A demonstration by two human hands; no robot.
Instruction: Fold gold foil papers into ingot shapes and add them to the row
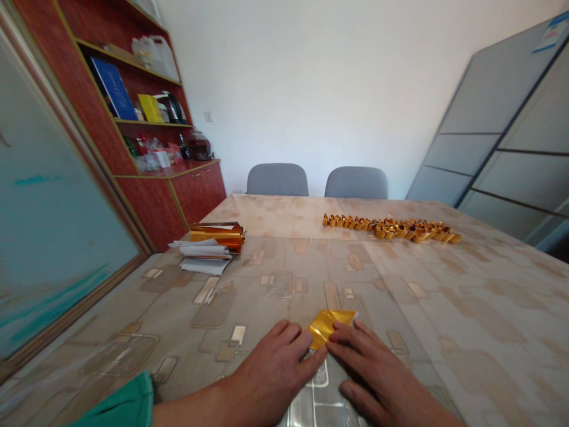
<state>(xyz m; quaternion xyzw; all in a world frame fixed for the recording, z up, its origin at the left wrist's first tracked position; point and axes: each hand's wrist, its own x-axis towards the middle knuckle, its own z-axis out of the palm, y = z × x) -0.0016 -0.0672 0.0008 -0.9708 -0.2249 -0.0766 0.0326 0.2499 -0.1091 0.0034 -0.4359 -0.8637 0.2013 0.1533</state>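
A sheet of gold foil paper (323, 327), partly folded with slanted edges, lies on the table in front of me. My left hand (284, 362) grips its left lower edge, the thumb reaching along the near side and the other fingers curled. My right hand (373, 367) rests on its right part, fingers stretched out and laid flat over the foil, the thumb apart from them. Part of the sheet is hidden under the fingers of both hands.
Many folded gold foil pieces (395, 228) stand in rows at the back right. At the back left lie a roll of gold foil (217, 236) and a stack of white paper sheets (204, 258). Two grey chairs (278, 179) stand behind the patterned table (480, 332).
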